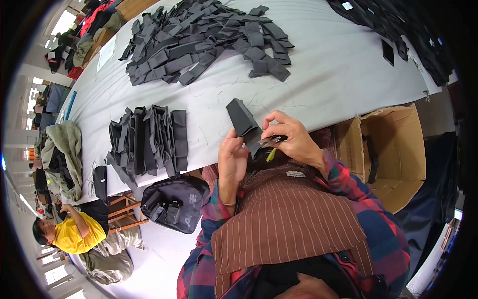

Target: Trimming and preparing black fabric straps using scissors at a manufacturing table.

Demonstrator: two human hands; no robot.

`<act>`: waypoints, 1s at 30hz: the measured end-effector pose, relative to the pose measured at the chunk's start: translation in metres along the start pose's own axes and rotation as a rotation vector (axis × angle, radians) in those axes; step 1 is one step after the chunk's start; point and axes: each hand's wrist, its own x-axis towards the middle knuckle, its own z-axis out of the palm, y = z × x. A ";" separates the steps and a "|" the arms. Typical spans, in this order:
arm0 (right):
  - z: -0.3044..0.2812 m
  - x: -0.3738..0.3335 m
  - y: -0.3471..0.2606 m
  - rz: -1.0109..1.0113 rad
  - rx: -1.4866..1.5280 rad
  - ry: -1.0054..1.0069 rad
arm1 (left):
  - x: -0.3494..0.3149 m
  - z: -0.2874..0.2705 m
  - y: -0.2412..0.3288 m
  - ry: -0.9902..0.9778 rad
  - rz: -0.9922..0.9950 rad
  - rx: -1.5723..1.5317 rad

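My left hand (233,158) pinches a folded dark grey fabric strip (241,117) at its lower end, just over the near edge of the table. Close beside it, my right hand (295,138) is closed around small dark thread snips (273,141), whose tip lies against the lower part of the strip. A yellow-green piece (271,155) hangs below the snips. Left of my hands, a row of folded grey strips (149,139) stands packed together on the table. A large loose heap of similar strips (199,45) spreads across the far side.
A cardboard box (398,149) stands open at my right. Black garments (398,25) and a phone (388,53) lie at the table's far right. Below the table's left edge are a dark bag (186,219) and a wooden stool (122,214). A person in yellow (79,231) sits beyond.
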 end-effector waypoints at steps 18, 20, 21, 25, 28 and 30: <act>-0.006 -0.009 0.000 -0.107 0.018 -0.139 | 0.010 0.005 0.012 0.173 0.124 0.254; -0.004 -0.010 0.000 0.013 0.193 -0.133 | 0.010 0.001 0.008 0.191 0.153 0.329; -0.004 -0.008 -0.003 0.013 0.197 -0.135 | 0.010 0.004 0.008 0.207 0.189 0.310; 0.001 0.001 -0.016 0.103 0.098 -0.042 | 0.009 0.012 0.007 0.247 0.302 0.304; 0.006 0.003 -0.018 0.137 0.035 0.005 | 0.005 0.017 0.008 0.304 0.321 0.435; 0.010 0.004 -0.019 0.178 -0.023 0.008 | 0.003 0.017 0.007 0.278 0.339 0.433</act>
